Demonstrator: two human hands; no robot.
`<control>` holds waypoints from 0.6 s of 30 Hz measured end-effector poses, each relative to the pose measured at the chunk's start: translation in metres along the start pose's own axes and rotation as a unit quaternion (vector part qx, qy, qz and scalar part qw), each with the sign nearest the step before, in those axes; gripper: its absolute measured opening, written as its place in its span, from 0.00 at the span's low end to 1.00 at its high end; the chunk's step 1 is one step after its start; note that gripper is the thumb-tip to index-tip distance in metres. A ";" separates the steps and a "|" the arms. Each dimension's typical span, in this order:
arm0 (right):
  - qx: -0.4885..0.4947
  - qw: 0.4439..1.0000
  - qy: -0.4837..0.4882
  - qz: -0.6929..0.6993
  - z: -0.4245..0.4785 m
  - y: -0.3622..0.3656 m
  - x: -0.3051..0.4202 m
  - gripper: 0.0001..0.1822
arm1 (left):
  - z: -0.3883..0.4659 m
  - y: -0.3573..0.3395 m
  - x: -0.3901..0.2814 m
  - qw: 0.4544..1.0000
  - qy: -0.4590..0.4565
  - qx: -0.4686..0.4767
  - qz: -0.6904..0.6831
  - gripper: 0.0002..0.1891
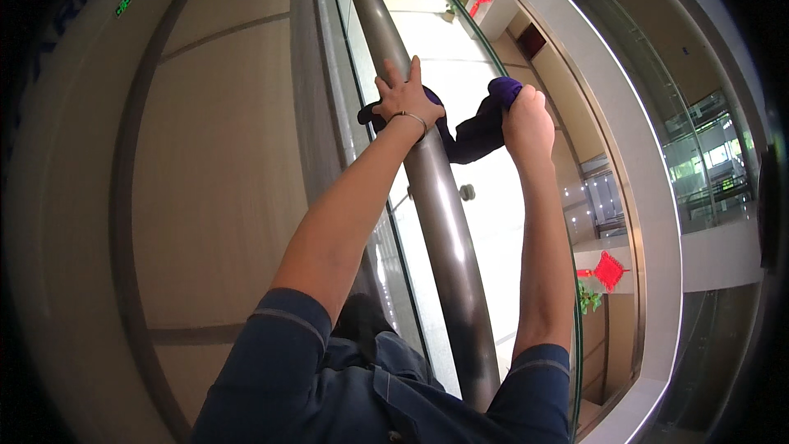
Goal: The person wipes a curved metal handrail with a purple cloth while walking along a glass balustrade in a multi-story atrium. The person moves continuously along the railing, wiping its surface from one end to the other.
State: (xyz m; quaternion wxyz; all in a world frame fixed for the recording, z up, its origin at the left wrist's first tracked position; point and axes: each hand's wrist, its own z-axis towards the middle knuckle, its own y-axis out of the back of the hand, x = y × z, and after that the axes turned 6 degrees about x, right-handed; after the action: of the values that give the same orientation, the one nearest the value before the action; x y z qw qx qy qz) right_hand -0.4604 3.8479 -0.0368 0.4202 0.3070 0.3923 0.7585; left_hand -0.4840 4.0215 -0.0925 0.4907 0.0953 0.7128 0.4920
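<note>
A round metal handrail (441, 197) runs lengthwise through the middle of the view, beside a glass balustrade panel. My left hand (404, 98) lies on the rail with its fingers spread, over part of a dark purple cloth (478, 135). One end of the cloth sticks out to the left of the rail, and the rest hangs in a loop towards the right. There my right hand (530, 120) is closed around the cloth's bunched other end, above the glass. How firmly the left palm presses on the cloth is hidden.
Left of the rail lies a tiled floor (216, 166) with dark strips. Beyond the glass, the view drops to a bright lower floor (499, 222). Red knot decorations (608, 271) and green potted plants (588, 299) stand out on the right, near a white curved ledge (659, 197).
</note>
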 end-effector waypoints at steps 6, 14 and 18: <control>0.041 0.997 -0.031 -0.057 -0.044 0.019 -0.023 0.15 | -0.021 -0.018 0.008 0.999 0.014 -0.006 -0.037 0.59; 0.059 0.996 -0.041 -0.048 -0.052 0.008 -0.034 0.16 | -0.034 -0.024 0.006 0.999 0.033 0.000 -0.007 0.59; 0.066 0.997 -0.046 -0.017 -0.053 0.000 -0.040 0.15 | -0.053 -0.037 0.003 0.999 0.050 0.007 -0.004 0.60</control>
State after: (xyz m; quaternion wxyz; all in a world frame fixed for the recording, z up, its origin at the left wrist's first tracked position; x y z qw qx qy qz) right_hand -0.4842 3.7954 -0.0691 0.4296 0.3617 0.4269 0.7088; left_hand -0.5148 3.9733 -0.1218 0.4560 0.0716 0.7402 0.4890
